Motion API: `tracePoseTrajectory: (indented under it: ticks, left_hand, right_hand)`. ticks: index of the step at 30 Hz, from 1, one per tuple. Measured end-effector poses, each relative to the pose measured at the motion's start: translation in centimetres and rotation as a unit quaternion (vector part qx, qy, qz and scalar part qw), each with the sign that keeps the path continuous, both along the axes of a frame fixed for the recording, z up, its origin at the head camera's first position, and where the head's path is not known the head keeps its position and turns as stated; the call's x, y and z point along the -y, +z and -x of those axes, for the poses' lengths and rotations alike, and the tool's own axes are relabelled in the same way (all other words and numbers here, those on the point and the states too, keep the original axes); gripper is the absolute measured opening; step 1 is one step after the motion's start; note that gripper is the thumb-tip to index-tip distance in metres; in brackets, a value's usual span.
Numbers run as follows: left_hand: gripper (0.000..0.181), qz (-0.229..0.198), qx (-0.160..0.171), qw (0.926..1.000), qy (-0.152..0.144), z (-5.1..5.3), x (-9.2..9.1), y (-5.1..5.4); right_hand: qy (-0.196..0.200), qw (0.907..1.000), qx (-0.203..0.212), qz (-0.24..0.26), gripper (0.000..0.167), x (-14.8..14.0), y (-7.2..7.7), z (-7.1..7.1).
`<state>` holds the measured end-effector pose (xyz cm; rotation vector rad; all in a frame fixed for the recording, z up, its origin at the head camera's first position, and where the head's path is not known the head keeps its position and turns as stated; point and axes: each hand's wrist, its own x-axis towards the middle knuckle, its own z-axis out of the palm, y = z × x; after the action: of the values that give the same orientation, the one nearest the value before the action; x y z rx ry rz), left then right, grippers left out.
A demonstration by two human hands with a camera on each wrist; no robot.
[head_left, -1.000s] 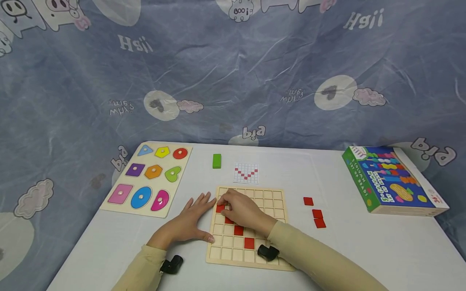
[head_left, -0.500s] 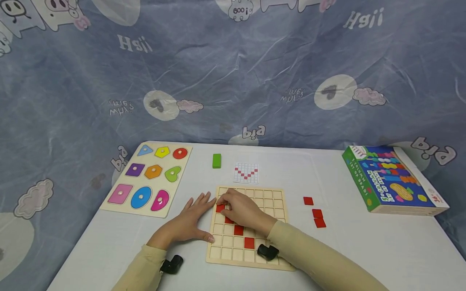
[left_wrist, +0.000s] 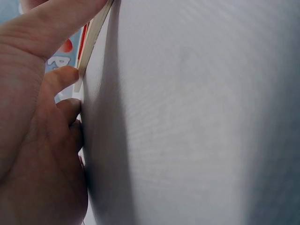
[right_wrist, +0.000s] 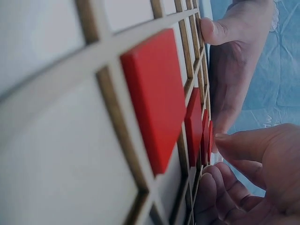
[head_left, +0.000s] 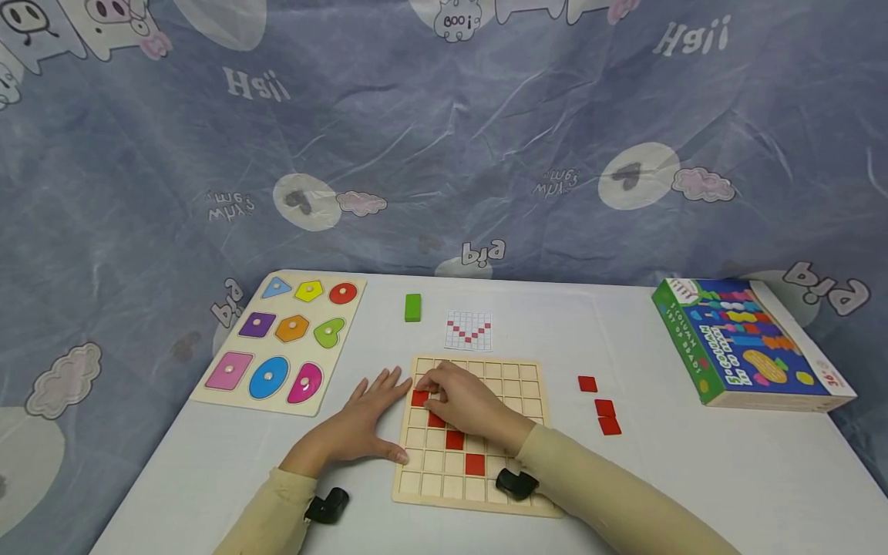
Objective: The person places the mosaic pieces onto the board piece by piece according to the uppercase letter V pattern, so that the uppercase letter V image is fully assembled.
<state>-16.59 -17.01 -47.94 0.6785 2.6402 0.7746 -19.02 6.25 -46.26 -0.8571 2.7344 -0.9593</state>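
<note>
"Where are the red square tiles (head_left: pixel 455 440)?"

"Four make a line in the wooden grid board (head_left: pixel 430 486), slanting from far left down to near right. Three more lie to the right."

"And the hands?"

"The left hand (head_left: pixel 361 422) is spread wide, thumb on the board's edge. The right hand (head_left: pixel 468 401) bends over the farthest tile, hiding some of it. I can't tell if it's pinching."

"Any words?"

"The box (head_left: pixel 752 339) says 'COLUMN' and 'BEADS'."

Tiles (head_left: pixel 454 440) on board (head_left: pixel 511 388), farthest tile (head_left: pixel 419 398) seemingly against right hand (head_left: pixel 466 402), card (head_left: pixel 468 331) behind, box (head_left: pixel 752 339) right
</note>
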Motion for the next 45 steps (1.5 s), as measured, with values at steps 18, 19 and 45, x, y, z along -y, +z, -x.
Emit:
tracePoseTrajectory:
  ticks: [18, 19, 45]
  left_hand:
    - [0.118, -0.002, -0.003, 1.0000, 0.001, 0.0, 0.1, -0.2]
    - [0.119, -0.001, -0.003, 1.0000, 0.001, 0.0, 0.1, -0.3]
    - [0.120, -0.007, -0.008, 0.9999, 0.002, 0.0, 0.1, -0.3]
  right_hand:
    - [-0.026, 0.9989, 0.022, 0.032, 0.019, -2.4, 0.6, -1.3]
    - [-0.028, 0.9987, 0.023, 0.036, 0.019, -2.6, 0.6, -1.3]
    - [-0.084, 0.9960, 0.018, 0.025, 0.021, -8.7, 1.2, -3.7]
